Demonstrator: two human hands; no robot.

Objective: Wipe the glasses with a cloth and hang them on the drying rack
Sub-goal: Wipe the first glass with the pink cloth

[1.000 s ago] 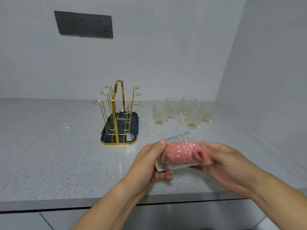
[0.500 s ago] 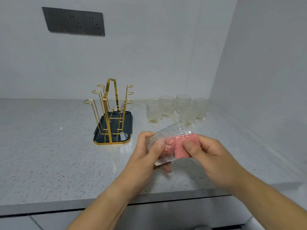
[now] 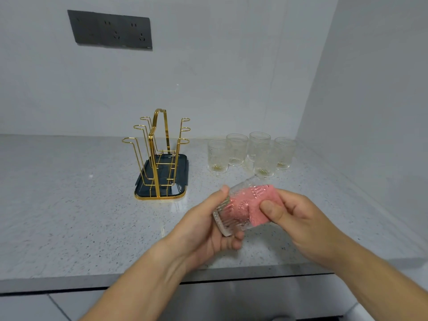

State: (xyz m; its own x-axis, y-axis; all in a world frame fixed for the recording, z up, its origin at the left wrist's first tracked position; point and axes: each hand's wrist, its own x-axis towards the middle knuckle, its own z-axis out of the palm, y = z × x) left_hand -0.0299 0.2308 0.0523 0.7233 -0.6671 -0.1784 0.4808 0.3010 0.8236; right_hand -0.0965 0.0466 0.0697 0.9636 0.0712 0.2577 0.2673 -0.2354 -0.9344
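A clear patterned glass lies tilted on its side above the counter's front edge, and my left hand grips its base end. A pink cloth is stuffed into the glass and folds out over its rim, where my right hand pinches it with thumb and fingers. The gold wire drying rack stands on its dark tray to the left, with every peg bare. Several more clear glasses stand upright to the right of the rack.
The speckled grey countertop runs left and ends at a front edge. White walls close the back and the right side. A dark socket panel sits on the back wall.
The glass has turned in my left hand and the cloth has shifted inside it. My right thumb now pinches the cloth at the rim. The camera view has shifted slightly.
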